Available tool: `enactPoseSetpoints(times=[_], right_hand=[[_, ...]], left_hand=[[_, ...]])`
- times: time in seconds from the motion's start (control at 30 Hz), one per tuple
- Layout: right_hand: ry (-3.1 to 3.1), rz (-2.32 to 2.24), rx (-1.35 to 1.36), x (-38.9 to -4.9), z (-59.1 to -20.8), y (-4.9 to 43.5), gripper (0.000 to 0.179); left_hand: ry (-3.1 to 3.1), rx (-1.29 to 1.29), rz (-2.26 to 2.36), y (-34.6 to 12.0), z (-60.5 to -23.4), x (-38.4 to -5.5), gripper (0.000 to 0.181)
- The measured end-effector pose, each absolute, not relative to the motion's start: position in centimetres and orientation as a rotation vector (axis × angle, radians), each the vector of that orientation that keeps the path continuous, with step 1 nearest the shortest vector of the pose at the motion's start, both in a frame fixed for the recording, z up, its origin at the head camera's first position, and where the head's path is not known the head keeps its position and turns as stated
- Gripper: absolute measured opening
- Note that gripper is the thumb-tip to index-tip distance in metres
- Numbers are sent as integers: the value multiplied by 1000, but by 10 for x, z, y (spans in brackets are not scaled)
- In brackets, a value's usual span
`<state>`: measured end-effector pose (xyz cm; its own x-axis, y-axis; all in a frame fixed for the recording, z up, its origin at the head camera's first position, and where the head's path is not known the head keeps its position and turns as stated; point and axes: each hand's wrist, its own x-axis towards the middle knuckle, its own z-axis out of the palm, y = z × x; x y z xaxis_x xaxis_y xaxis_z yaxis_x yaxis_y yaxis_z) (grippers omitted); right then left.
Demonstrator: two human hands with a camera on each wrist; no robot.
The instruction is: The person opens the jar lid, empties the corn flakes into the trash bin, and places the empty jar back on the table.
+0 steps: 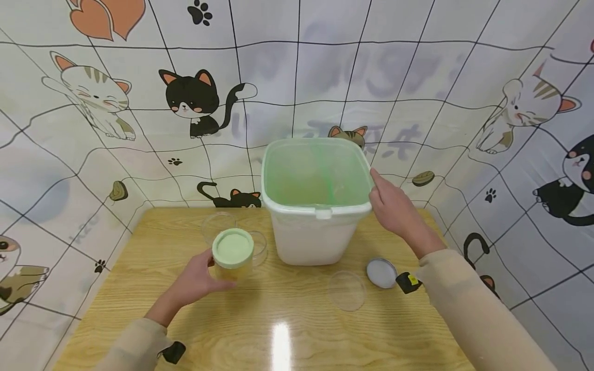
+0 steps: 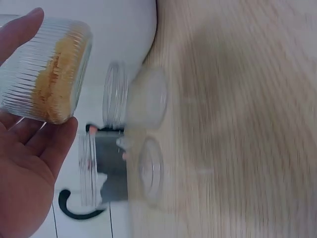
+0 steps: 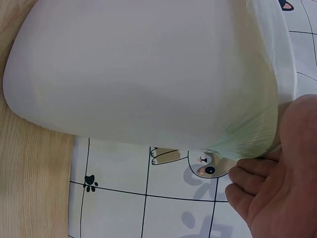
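Observation:
My left hand (image 1: 197,278) grips a clear ribbed jar (image 2: 49,74) with a pale green lid (image 1: 233,248), fingers and thumb around its sides. Inside the jar, crumbly yellow-brown contents (image 2: 57,74) show through the wall. The jar is held upright above the table, left of a white bin (image 1: 311,239). At the bin's right rim, my right hand (image 1: 396,211) holds the edge, with curled fingers under it in the right wrist view. The bin's top looks green and translucent, and thin green plastic (image 3: 247,134) gathers beside those fingers.
Two empty clear jars (image 1: 260,250) stand behind the held jar, partly hidden by it. A clear disc (image 1: 347,291) and a round silvery lid (image 1: 381,273) lie on the wooden table (image 1: 315,330) in front of the bin. A cat-print cloth (image 1: 297,72) hangs behind.

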<state>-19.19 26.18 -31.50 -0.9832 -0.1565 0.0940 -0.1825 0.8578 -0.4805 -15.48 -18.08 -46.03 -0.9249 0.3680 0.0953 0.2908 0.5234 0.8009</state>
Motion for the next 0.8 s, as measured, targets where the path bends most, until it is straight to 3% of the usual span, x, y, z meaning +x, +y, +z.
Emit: enactPoseSetpoints(times=[0.37,0.53,0.8], right_hand=[[-2958,831,274,-189,-314,262,58],[-3005,906,256,-186,-316,268,68],[-3009,823,65,-179,-332,287,72]], left_hand=[[2525,684,1382,-139,-470,-156,91],[2492,719,1379,-126,-472,-155,89],[2474,722,1350,-118,-478,-149,90]])
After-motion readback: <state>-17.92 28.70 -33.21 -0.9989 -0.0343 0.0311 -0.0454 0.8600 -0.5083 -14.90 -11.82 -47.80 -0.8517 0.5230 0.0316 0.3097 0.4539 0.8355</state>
